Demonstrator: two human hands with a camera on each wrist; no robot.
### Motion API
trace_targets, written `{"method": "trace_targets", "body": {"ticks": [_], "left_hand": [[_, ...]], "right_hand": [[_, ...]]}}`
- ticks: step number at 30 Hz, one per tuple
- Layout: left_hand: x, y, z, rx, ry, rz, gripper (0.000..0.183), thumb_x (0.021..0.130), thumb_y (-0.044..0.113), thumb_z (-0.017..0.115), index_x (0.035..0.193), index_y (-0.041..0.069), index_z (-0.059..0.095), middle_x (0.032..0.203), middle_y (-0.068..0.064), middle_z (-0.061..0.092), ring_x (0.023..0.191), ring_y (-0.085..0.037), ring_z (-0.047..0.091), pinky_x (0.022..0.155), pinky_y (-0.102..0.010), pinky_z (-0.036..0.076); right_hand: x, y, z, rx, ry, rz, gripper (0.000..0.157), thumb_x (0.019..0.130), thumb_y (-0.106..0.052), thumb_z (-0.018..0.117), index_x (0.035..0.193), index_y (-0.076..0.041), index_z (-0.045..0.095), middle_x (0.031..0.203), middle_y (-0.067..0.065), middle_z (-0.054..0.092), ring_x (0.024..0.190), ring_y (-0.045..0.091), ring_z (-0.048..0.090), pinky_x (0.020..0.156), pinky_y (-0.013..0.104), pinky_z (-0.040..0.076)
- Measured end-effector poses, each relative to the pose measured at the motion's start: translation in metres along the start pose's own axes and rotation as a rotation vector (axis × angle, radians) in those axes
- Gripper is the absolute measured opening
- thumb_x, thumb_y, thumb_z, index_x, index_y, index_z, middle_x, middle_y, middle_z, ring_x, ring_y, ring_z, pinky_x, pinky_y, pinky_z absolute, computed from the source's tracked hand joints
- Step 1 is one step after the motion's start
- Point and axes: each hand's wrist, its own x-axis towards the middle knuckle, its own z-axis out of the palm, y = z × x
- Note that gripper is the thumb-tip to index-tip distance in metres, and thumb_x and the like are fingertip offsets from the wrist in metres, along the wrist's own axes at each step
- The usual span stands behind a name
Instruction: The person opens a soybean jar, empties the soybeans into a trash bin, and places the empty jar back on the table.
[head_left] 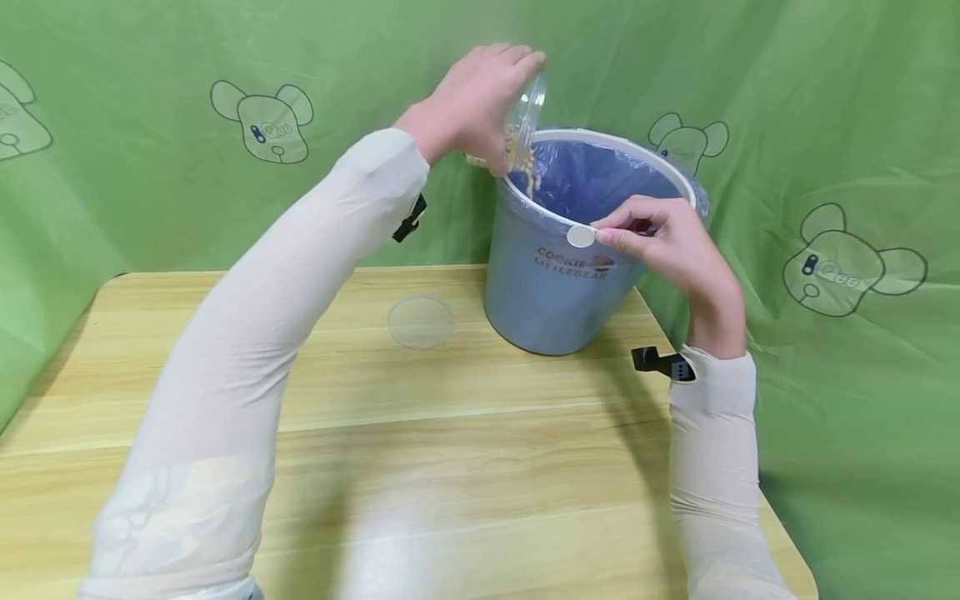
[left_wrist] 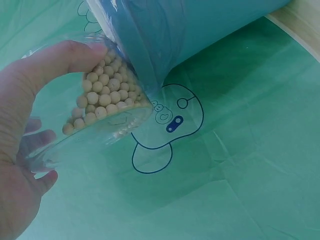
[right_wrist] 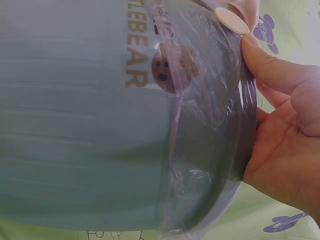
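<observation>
My left hand (head_left: 487, 96) grips a clear plastic jar (head_left: 532, 100), tipped over the left rim of the bin. Small round beige balls (left_wrist: 107, 87) are gathered along the jar's lower side, and some spill off its mouth into the bin. The bin (head_left: 555, 300) is blue-grey with a white rim and a clear plastic liner (right_wrist: 200, 125). At the front of that rim, my right hand (head_left: 671, 246) pinches the edge of a small off-white disc (right_wrist: 231, 21) between thumb and fingers. The other right fingers curl close over the rim.
On the wooden table (head_left: 450, 467), left of the bin, lies a round transparent lid (head_left: 421, 322). A green cloth (head_left: 420, 50) printed with bear faces hangs behind and at both sides. The bin stands at the table's back right edge.
</observation>
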Motion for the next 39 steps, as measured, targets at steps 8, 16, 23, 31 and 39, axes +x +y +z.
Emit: {"method": "trace_targets", "body": {"ticks": [8, 16, 23, 31, 39], "left_hand": [[0.004, 0.004, 0.0, 0.013, -0.001, 0.019, 0.131, 0.065, 0.038, 0.091, 0.163, 0.003, 0.011, 0.169, -0.015, 0.02, 0.157, -0.034, 0.019, 0.132, -0.046, 0.009], [0.006, 0.008, 0.002, 0.044, -0.005, 0.047, 0.126, 0.066, 0.031, 0.087, 0.163, 0.003, 0.012, 0.169, -0.015, 0.021, 0.157, -0.035, 0.018, 0.132, -0.047, 0.008], [0.007, 0.01, 0.002, 0.058, -0.001, 0.069, 0.127, 0.065, 0.029, 0.089, 0.163, 0.004, 0.013, 0.169, -0.014, 0.021, 0.156, -0.035, 0.019, 0.132, -0.048, 0.008], [0.009, 0.015, 0.002, 0.095, 0.003, 0.09, 0.126, 0.063, 0.027, 0.088, 0.163, 0.004, 0.013, 0.169, -0.014, 0.023, 0.155, -0.035, 0.021, 0.132, -0.048, 0.012], [0.01, 0.022, 0.003, 0.147, -0.008, 0.122, 0.125, 0.063, 0.024, 0.087, 0.162, 0.004, 0.013, 0.168, -0.015, 0.023, 0.155, -0.034, 0.021, 0.132, -0.048, 0.014]], "right_hand": [[0.002, 0.0, 0.0, 0.031, -0.004, 0.004, 0.011, 0.089, -0.007, 0.077, 0.098, 0.0, 0.077, 0.082, -0.014, 0.069, 0.074, 0.008, 0.057, 0.063, 0.016, 0.047], [0.004, 0.003, 0.002, 0.04, -0.006, -0.01, 0.011, 0.088, -0.003, 0.077, 0.098, 0.002, 0.077, 0.082, -0.016, 0.069, 0.074, 0.006, 0.057, 0.063, 0.015, 0.046], [0.005, 0.004, 0.002, 0.033, 0.001, -0.012, 0.011, 0.088, -0.004, 0.077, 0.098, 0.001, 0.077, 0.082, -0.015, 0.068, 0.074, 0.007, 0.056, 0.063, 0.016, 0.046], [0.004, 0.003, 0.002, 0.017, 0.009, -0.011, 0.01, 0.089, -0.005, 0.077, 0.097, 0.0, 0.078, 0.082, -0.014, 0.067, 0.073, 0.008, 0.054, 0.062, 0.016, 0.045], [0.003, 0.001, 0.001, 0.023, 0.006, 0.0, 0.011, 0.089, -0.006, 0.077, 0.098, 0.0, 0.078, 0.081, -0.014, 0.067, 0.074, 0.008, 0.055, 0.063, 0.016, 0.046]]}}
